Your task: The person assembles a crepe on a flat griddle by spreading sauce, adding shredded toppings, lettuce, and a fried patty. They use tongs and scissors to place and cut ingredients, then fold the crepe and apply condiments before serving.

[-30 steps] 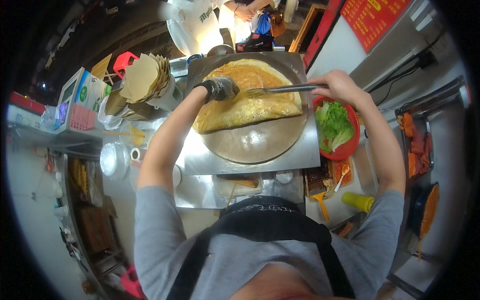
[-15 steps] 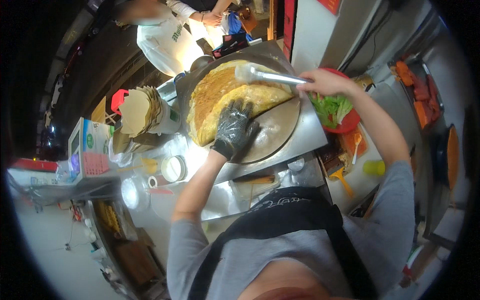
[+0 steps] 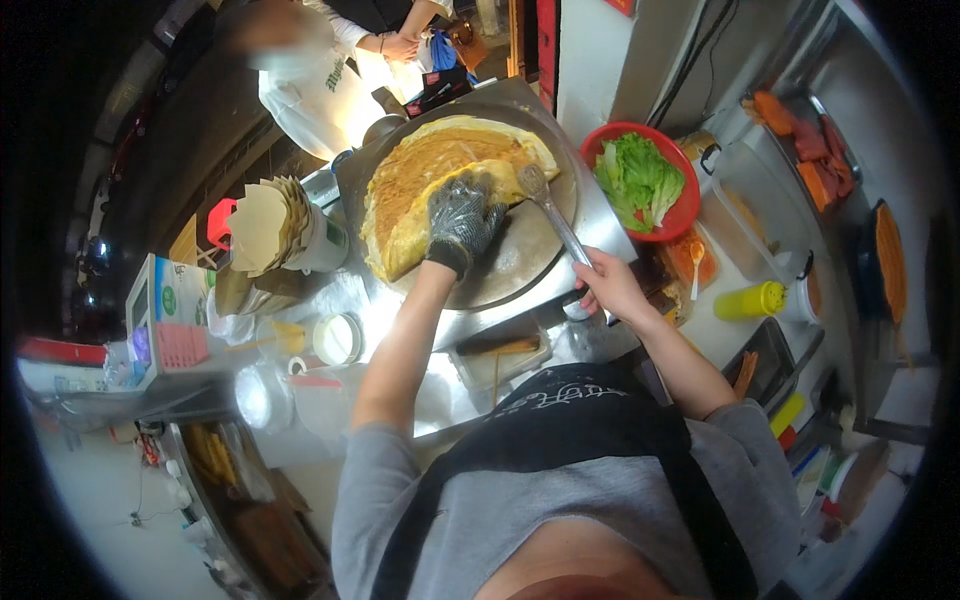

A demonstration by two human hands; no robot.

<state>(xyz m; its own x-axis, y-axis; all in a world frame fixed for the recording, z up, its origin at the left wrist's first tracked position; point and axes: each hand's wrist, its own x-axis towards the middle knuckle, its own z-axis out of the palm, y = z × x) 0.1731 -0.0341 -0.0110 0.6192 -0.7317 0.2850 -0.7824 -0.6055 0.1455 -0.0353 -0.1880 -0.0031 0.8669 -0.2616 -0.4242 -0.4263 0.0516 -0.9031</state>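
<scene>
A large thin pancake [image 3: 425, 160], brown with sauce on its far part, lies on a round griddle [image 3: 520, 255]. Its near side is folded over, showing a yellow eggy face. My left hand [image 3: 462, 215], in a dark speckled glove, rests on this fold with its fingers stretched out. My right hand [image 3: 610, 283] is closed round the handle of a long metal-handled tool [image 3: 562, 228] with a rounded, speckled head. That head touches or hovers just over the right end of the fold; I cannot tell which.
Right of the griddle stands a red bowl [image 3: 683, 205] of lettuce, near a yellow squeeze bottle [image 3: 750, 300]. To the left are a stack of paper bags [image 3: 265, 225] and a white tub [image 3: 338, 338]. A person in white [image 3: 318, 105] stands beyond the griddle.
My right hand has come down and nearer to me, swinging the tool's head off the pancake's far middle to the right end of the fold. The left hand stays on the fold.
</scene>
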